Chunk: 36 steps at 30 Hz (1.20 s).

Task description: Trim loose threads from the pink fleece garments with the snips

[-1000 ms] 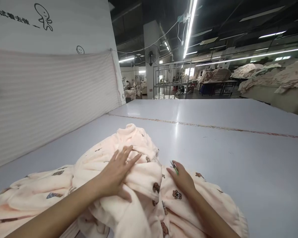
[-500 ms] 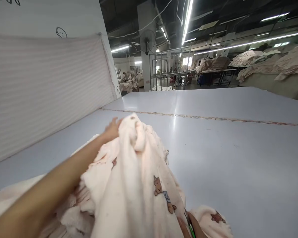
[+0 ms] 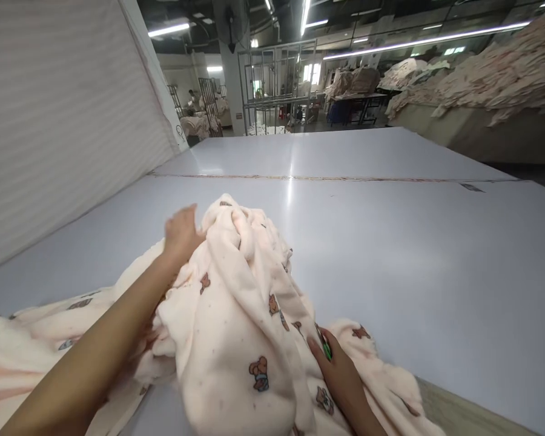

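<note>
A heap of cream-pink fleece fabric (image 3: 227, 303), printed with small brown bears, lies bunched on the table in front of me. My left hand (image 3: 181, 233) is at the upper left side of the heap, its fingers apart and its thumb side close against the cloth; whether it touches is unclear. Low on the right side of the fabric, my right hand (image 3: 338, 363) is closed around small green-handled snips (image 3: 327, 350). Their metal part shows only as a sliver, and the hand rests against the cloth.
The wide pale table (image 3: 418, 260) has a seam (image 3: 345, 178) running across it. A white striped cloth screen (image 3: 68, 109) borders the left. Beyond stand metal racks (image 3: 277, 85), and a big fabric pile (image 3: 495, 79) lies at the far right. A person is distant at the back left.
My view has tilted down and turned right. My left hand has come out from behind the fabric's top to its left side. More of my right hand and the snips shows.
</note>
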### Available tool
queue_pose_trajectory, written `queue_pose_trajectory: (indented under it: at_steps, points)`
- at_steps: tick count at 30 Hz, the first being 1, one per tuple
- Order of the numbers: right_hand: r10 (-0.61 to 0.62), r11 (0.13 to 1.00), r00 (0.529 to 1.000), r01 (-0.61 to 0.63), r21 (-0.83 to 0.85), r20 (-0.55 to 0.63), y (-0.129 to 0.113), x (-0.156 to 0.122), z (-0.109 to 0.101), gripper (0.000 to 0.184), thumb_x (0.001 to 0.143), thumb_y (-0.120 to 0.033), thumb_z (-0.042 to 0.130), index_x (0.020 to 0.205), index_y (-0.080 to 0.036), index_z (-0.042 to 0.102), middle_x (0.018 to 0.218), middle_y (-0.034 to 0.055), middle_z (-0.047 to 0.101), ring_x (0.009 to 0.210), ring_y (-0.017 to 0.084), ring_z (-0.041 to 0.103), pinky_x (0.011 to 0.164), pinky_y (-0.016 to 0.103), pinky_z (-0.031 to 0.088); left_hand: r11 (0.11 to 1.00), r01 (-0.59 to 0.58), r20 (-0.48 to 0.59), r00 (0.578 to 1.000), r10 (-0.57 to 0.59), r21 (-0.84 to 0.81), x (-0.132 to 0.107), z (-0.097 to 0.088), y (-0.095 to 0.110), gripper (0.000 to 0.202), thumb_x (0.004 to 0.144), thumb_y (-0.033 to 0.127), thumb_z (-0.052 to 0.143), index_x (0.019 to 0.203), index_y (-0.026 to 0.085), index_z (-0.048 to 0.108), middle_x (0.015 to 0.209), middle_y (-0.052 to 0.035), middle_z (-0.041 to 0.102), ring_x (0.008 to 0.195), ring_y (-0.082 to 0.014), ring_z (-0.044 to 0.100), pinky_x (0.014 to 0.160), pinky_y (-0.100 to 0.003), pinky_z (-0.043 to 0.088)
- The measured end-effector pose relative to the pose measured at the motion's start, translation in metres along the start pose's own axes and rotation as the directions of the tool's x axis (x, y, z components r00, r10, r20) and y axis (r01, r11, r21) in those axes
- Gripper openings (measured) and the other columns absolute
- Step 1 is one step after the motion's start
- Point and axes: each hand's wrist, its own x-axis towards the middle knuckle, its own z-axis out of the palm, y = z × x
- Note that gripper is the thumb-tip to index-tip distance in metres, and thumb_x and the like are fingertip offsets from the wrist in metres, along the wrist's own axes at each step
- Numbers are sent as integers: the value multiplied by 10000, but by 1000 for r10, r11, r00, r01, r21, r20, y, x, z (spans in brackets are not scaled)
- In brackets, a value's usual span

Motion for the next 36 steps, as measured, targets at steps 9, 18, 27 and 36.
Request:
queue_pose_trajectory:
  at_steps: [9,18,27,36]
  points:
    - [-47,985,981,15,-173,-186,-3,-9,-76,461,896,-362,496,1323,-226,386,1348,97,422,1093,243,514,891,473,418,992,-87,-30,995,90,87,-186,-5,-51,708,766,480,460,1345,117,273,1397,-224,304,1287,-370,279,1007,-540,259]
    - [90,916,995,-101,-389,-47,4,-17,-28,400,893,-384,498,1243,-193,472,1182,84,549,972,213,579,823,443,461,983,27,60,998,-17,-181,-122,77,-47,614,832,194,311,1386,-17,148,1472,-236,128,1380,-275,20,1109,-476,42]
    - [-54,976,995,36,-213,-80,-9,-1,-47,321,882,-314,532,1175,-184,524,1211,81,535,1034,222,551,856,446,447,835,166,306,952,3,-524,-158,67,-38,433,814,267,493,1235,169,478,1343,-132,439,1266,-274,347,1059,-454,239]
    - [-677,715,645,690,110,356,-98,-127,2,289,868,-344,453,1120,-260,567,1123,26,636,1012,164,589,845,257,462,262,657,683,730,13,-707,-300,65,-6,433,802,499,510,899,91,620,727,-51,643,621,-154,593,612,-303,476]
